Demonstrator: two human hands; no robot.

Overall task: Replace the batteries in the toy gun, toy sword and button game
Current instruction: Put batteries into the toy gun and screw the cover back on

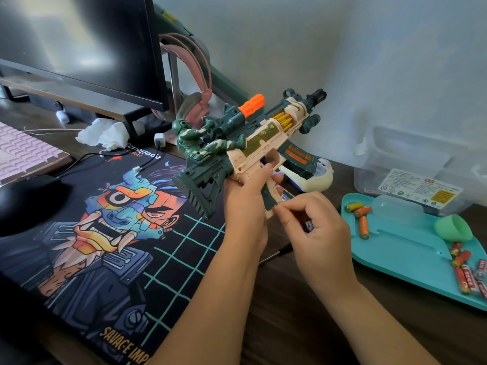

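The desk (303, 325) is seen from above, its near left part covered by a printed mat (105, 246). Just past the wrists, between the two forearms, a screwdriver (279, 252) is laid on the wood. The right hand (316, 233) is held at 5 o'clock of the toy gun (253, 138), its fingers curled and its thumb and forefinger pinched against the bottom end of the gun's grip; whether something small is caught between them cannot be told. The left hand (245, 206) is wrapped round the same grip from 7 o'clock, the thumb laid up by the trigger. The toy gun is thus held clear of the desk, tilted, with its muzzle pointed to 2 o'clock and its stock to 8 o'clock.

At 3 o'clock of the hands a teal tray (400, 254) is set on the desk. Three orange batteries (362, 219) are scattered at its far left corner, red batteries (463, 275) are gathered at its right edge, and a green cup (453, 229) is tipped on its side between the two groups. Beyond the tray a clear plastic box (411, 159) is placed against the wall. At 10 o'clock a dark monitor (79, 43) is stood, with pink headphones (195, 96) hung beside it.
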